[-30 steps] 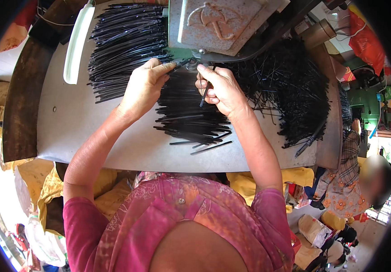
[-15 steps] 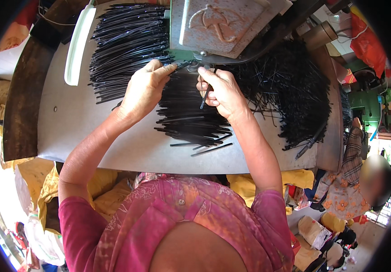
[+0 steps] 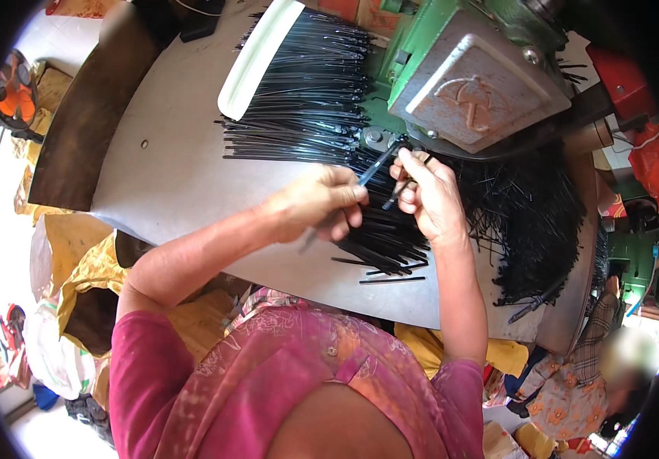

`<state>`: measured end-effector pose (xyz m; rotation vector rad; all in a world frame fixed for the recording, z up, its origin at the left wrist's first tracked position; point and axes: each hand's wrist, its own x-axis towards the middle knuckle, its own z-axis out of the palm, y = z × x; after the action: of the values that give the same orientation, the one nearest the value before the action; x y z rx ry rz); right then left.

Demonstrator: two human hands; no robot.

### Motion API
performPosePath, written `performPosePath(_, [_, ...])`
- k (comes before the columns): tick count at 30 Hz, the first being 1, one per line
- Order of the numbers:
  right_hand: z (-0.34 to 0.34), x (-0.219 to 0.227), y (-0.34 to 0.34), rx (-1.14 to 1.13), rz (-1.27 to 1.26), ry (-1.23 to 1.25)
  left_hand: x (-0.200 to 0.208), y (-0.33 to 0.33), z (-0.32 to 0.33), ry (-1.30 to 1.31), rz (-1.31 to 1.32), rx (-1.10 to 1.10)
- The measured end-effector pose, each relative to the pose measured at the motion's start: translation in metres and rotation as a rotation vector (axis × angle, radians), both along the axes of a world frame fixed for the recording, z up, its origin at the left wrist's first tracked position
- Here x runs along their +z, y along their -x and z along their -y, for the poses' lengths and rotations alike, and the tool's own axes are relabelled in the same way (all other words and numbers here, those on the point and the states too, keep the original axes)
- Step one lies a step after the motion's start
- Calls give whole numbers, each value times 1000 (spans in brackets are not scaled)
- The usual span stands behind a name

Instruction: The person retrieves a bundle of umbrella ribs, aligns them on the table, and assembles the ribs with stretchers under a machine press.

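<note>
we see the left hand (image 3: 318, 203), blurred, pinching a thin dark strip (image 3: 377, 166) between thumb and fingers; the strip slants up and right, its far end at the foot of a green machine (image 3: 425, 57). whether that end touches the machine we cannot tell. the right hand (image 3: 435, 195) is just beside that end, its fingers curled around a second strip (image 3: 392, 200) that pokes out below them, down and to the left.

under and between the hands we find a loose bundle (image 3: 387, 245) of black strips on the pale worktable (image 3: 169, 176), with a few stray ones at its near edge. farther off, left of the machine, we see a neat stack (image 3: 314, 84), partly covered from our view by a long white bar (image 3: 257, 65). to the right of the right hand lies a tangled heap (image 3: 540, 214) of black pieces, and beyond the table's right edge we see a person in floral clothing (image 3: 566, 402)
</note>
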<state>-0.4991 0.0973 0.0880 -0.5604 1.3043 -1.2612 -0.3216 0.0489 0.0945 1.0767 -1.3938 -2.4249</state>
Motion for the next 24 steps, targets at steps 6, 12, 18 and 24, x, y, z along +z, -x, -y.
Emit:
performPosePath(6, [-8, 1, -1, 90, 155, 65, -1, 4, -5, 148, 3, -83])
performPosePath(12, [-7, -7, 25, -140, 176, 61, 1, 20, -21, 1690, 173, 240])
performPosePath(18, [0, -20, 37, -352, 337, 220, 1, 39, -37, 361, -110, 73])
performPosePath(24, [2, -27, 32, -354, 399, 262, -19, 38, 8, -108, -243, 401])
